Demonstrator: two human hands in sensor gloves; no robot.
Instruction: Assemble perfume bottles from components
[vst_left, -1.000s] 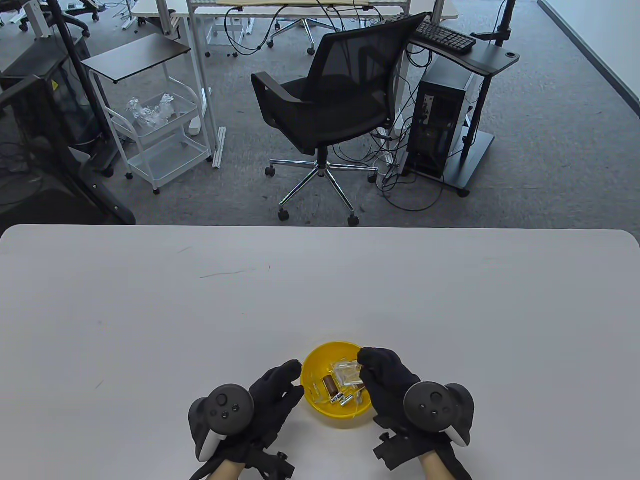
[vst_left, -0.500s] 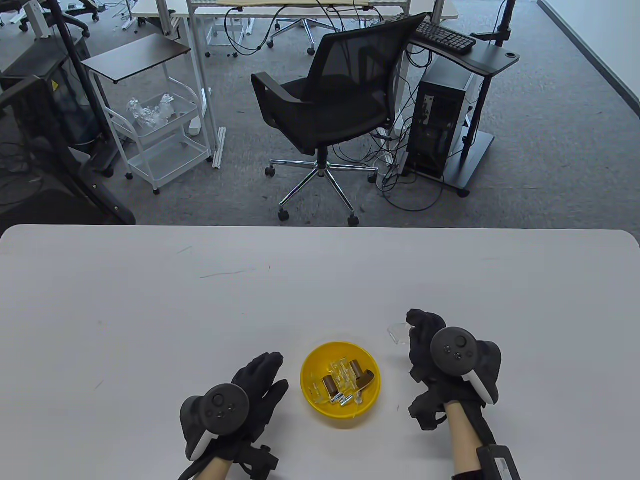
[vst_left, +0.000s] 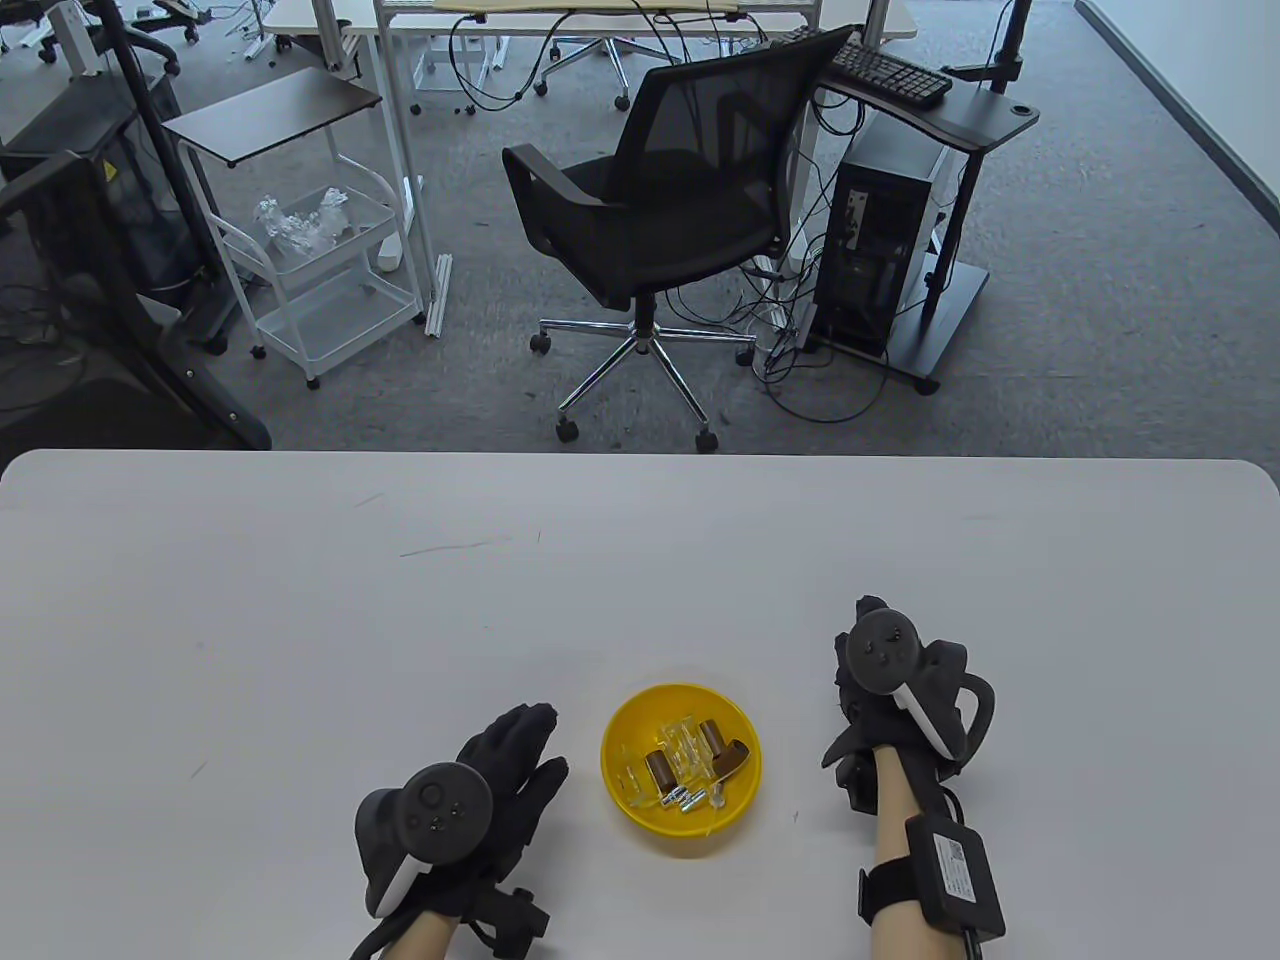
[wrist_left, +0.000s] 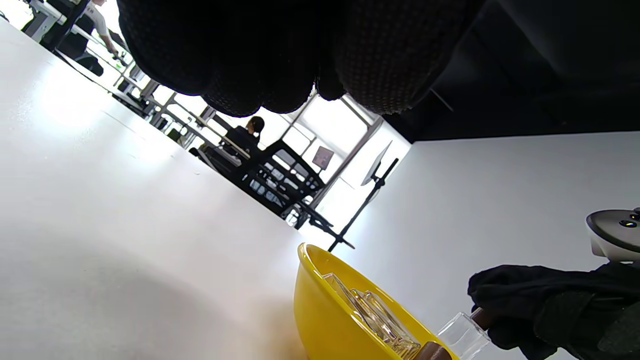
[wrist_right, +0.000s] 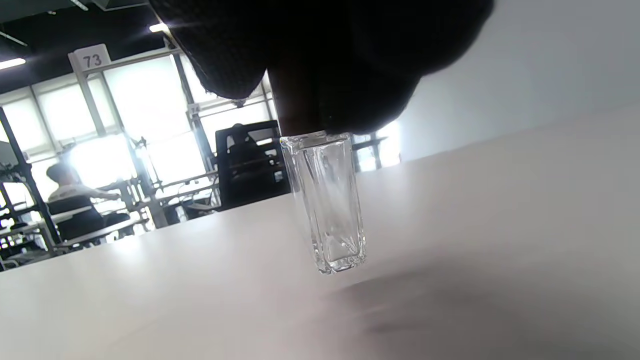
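A yellow bowl (vst_left: 612, 722) holds clear glass bottles (vst_left: 685, 745), brown caps (vst_left: 658, 770) and small silver sprayers (vst_left: 685, 798). It also shows in the left wrist view (wrist_left: 325, 310). My right hand (vst_left: 860, 640) is to the right of the bowl and pinches the top of a clear square glass bottle (wrist_right: 330, 200), holding it upright. The bottle's base is at or just above the table; I cannot tell which. The hand hides the bottle in the table view. The bottle shows in the left wrist view (wrist_left: 462, 332). My left hand (vst_left: 520, 745) lies flat and empty left of the bowl.
The white table (vst_left: 400, 620) stretches wide beyond and beside the hands. Its far edge borders a floor with a black office chair (vst_left: 660, 200) and a white cart (vst_left: 320, 260).
My right hand lifted a glass bottle out of the bowl and carried it right and away, turning it upright over the table. My left hand drew back left from the bowl's rim.
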